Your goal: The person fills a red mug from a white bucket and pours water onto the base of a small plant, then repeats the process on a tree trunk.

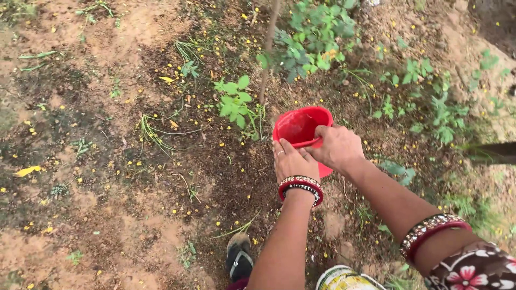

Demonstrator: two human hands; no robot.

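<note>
Head view, looking straight down at bare ground. A red plastic bucket (299, 129) is held tipped low over dark, damp soil (215, 161), just beside the thin stem (267, 48) of a young leafy plant (314, 37). Only the bucket's rim, part of its inner wall and a strip of its lower side show; the rest is hidden behind both hands, and whatever it holds cannot be made out.

The left hand (292, 160) lies flat against the near side of the bucket, fingers together and pressed on the wall. A ring shows on one finger, and red and white bangles (301, 188) circle the wrist. The right hand (337, 146) has its fingers clamped over the near edge of the rim; the thumb is out of sight. A red and gold bangle (432, 228) sits on the right forearm, with a floral sleeve (473, 271) cut off by the lower right corner.

At the bottom edge, a sandalled foot (239, 260) is partly cut off, and beside it a rounded pale container (344, 279) is only partly visible; its kind cannot be told. Small yellow petals (27, 171) are scattered over the reddish earth. A dark object (492, 152) at the right edge is cut off and unclear.
</note>
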